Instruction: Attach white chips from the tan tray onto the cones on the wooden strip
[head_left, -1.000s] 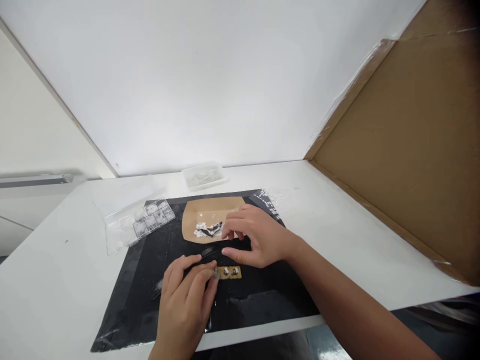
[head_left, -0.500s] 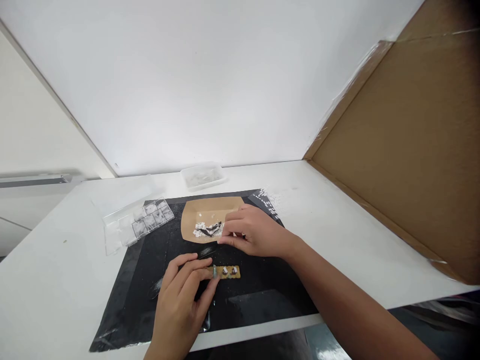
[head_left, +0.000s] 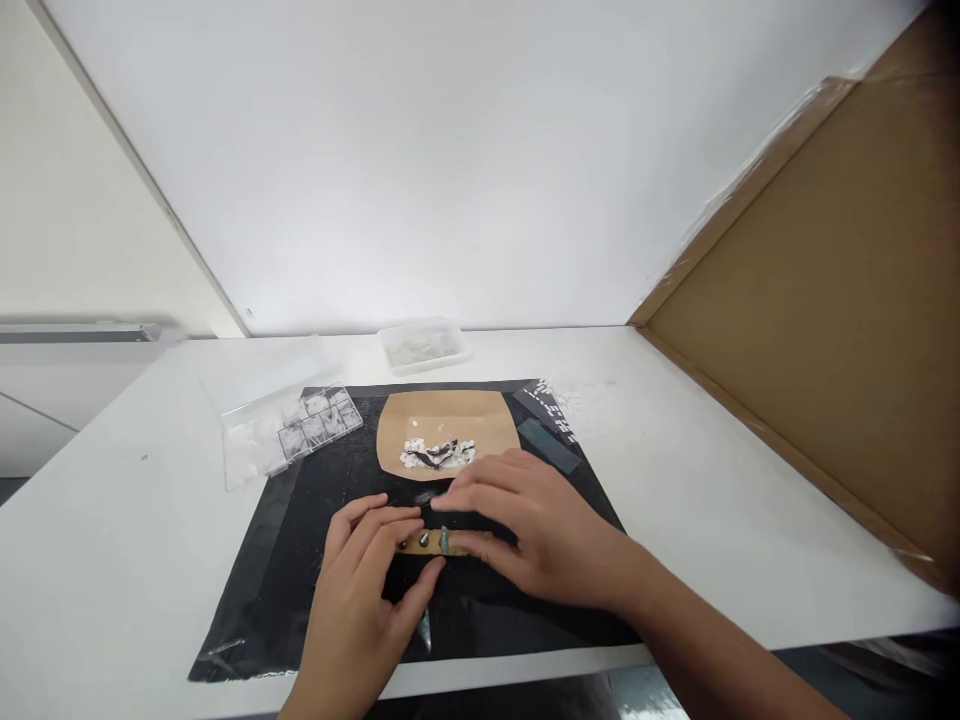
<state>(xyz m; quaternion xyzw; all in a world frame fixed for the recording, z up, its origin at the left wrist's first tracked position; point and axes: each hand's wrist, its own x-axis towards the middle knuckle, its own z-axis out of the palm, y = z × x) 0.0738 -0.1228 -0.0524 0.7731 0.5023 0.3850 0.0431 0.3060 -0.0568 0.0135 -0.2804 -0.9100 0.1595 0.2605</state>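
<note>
A narrow tan strip (head_left: pixel 433 543) lies on the black mat (head_left: pixel 277 560), bearing small white-and-dark pieces and a greenish band. My left hand (head_left: pixel 367 570) holds the strip's left part between fingertips along its far side and the thumb at its near edge. The strip's left end is hidden under those fingers. Over the right part is my right hand (head_left: pixel 532 525), thumb lying against the strip and fingers spread above it, with nothing visible between them. Just beyond both hands stands a brown paper tray (head_left: pixel 450 408) holding white bits and dark shreds.
A clear compartment box (head_left: pixel 322 420) with its lid raised is at the left. A translucent tub (head_left: pixel 424 347) stands by the back wall. At the right are a dark slip (head_left: pixel 550 446) and a sheet of white labels (head_left: pixel 562 400). A cardboard panel (head_left: pixel 810 330) rises beyond.
My right hand has come back from the paper tray to the strip. The greenish band now shows right of the small pieces instead of left. The view has shifted slightly.
</note>
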